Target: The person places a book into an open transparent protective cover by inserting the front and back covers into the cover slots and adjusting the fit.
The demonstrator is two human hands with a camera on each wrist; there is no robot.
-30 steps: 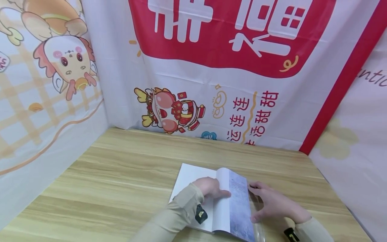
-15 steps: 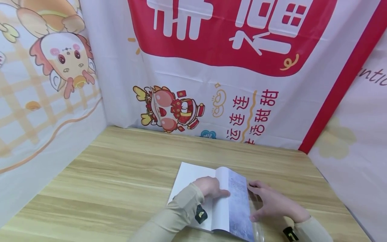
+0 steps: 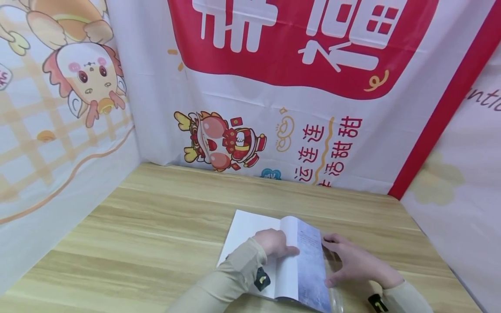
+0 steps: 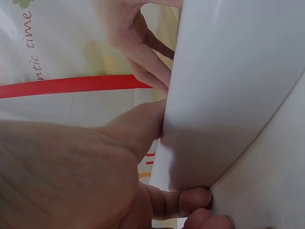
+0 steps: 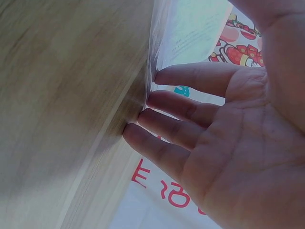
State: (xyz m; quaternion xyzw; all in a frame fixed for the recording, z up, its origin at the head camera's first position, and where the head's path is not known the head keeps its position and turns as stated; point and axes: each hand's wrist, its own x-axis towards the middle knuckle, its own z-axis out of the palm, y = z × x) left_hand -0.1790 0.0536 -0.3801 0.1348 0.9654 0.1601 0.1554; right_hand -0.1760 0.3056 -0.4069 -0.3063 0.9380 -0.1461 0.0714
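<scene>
An open book (image 3: pixel 287 278) lies on the wooden table, with a blank white page on the left and a curled white leaf beside a blue-violet printed page (image 3: pixel 311 261). My left hand (image 3: pixel 272 242) is on the book. Its thumb touches one side of the curled leaf (image 4: pixel 224 95), while its bent fingertips rest by the fold on the other. A clear plastic cover (image 3: pixel 335 300) sticks out along the right edge. My right hand (image 3: pixel 354 263) is spread there; in the right wrist view, its nearly straight fingers (image 5: pixel 167 129) touch the plastic edge by the tabletop.
The wooden table (image 3: pixel 137 243) stretches left of and behind the book. A printed cloth (image 3: pixel 242 100) hangs along the back, and more cloth walls stand at the left and right. Black bands (image 3: pixel 262 279) circle both sleeved wrists.
</scene>
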